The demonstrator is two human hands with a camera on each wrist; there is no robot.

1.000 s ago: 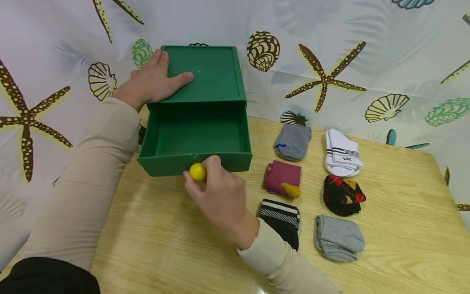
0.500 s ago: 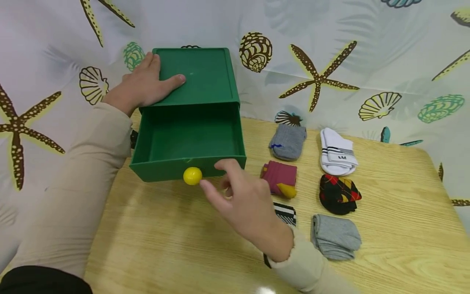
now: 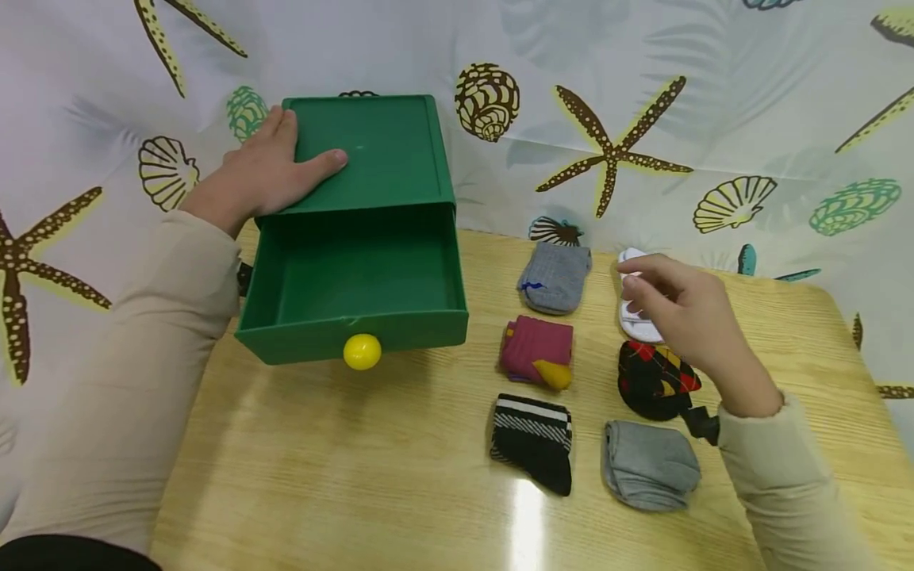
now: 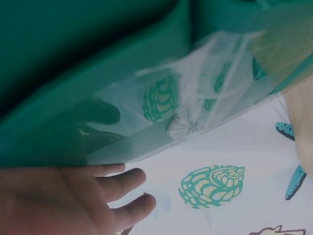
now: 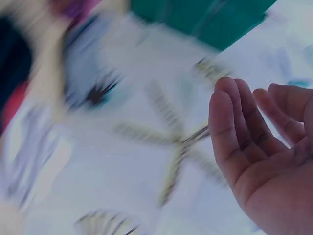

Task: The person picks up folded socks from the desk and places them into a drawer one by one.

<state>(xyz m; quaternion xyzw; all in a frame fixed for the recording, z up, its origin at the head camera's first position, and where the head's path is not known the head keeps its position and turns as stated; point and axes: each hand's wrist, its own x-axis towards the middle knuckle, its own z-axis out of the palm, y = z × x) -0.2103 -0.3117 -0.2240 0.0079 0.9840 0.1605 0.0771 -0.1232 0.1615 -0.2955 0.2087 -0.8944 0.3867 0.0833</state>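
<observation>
A green box (image 3: 367, 151) stands at the back left, its drawer (image 3: 421, 329) pulled out with nothing inside. The drawer's yellow round knob (image 3: 362, 351) sticks out at the front. My left hand (image 3: 264, 170) rests on the box's top left side, thumb on the lid; in the left wrist view its fingers (image 4: 124, 183) stretch along the box's side. My right hand (image 3: 681, 317) hovers over the folded white socks (image 3: 635, 329), partly hiding them, with nothing in its grasp. In the right wrist view its fingers (image 5: 225, 127) are relaxed and slightly bent.
More folded socks lie on the wooden table (image 3: 307, 468) in two columns: grey-blue (image 3: 555, 277), maroon (image 3: 539, 349), black striped (image 3: 531, 444), red-black argyle (image 3: 646, 381) and light grey (image 3: 650, 468). A patterned curtain (image 3: 400, 47) hangs behind.
My right hand has let go of the yellow knob and moved right to above the white socks. My left hand stays on the box. The view has shifted slightly.
</observation>
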